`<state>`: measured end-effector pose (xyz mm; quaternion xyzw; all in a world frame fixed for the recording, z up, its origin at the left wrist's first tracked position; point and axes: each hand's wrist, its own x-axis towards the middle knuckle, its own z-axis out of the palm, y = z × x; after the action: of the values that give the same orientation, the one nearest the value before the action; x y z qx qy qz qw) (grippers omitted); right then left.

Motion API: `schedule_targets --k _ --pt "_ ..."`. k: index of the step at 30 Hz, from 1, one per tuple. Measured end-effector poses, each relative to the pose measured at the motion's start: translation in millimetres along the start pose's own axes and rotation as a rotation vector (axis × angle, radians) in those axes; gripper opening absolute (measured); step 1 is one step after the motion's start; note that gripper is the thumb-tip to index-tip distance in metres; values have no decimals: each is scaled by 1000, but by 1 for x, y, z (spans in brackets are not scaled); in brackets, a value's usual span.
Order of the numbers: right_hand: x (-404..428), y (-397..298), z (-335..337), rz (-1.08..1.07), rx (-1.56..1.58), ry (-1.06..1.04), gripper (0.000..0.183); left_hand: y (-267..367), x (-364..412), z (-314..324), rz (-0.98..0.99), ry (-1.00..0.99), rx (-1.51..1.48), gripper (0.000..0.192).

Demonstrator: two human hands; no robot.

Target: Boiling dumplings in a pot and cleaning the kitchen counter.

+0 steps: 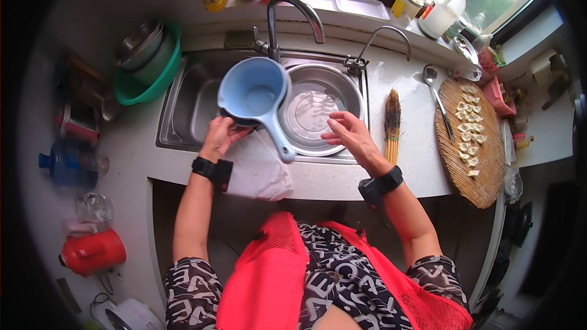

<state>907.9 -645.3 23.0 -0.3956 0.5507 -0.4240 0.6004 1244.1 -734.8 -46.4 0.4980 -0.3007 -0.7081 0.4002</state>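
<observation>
A light blue plastic water ladle rests over the middle of the double sink, its handle pointing toward me. Beneath its near left edge is my left hand; the fingertips are partly hidden, with a dark rim beside them, so its hold cannot be told. My right hand hovers over the near right rim of a round metal basin, fingers spread and holding nothing. Water appears to lie in the basin. A white cloth drapes over the counter's front edge, just right of my left wrist.
A curved faucet rises behind the sink, with a thinner tap to its right. A bundled brush, a metal ladle and a woven round tray of dumplings lie right. A green basin stands left.
</observation>
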Motion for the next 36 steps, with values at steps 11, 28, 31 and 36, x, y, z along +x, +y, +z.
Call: schedule_targets --k 11,28,31,36 --pt "-74 53 -82 63 -244 583 28 -36 161 -217 -216 459 1 20" --pt "-91 149 -104 170 -1107 848 70 -69 190 -239 -229 442 -366 16" --pt "-87 161 -116 145 -1064 807 63 -63 186 -247 -294 392 -466 15" --pt "-87 129 -90 -70 -791 762 46 -39 159 -239 -179 384 61 14"
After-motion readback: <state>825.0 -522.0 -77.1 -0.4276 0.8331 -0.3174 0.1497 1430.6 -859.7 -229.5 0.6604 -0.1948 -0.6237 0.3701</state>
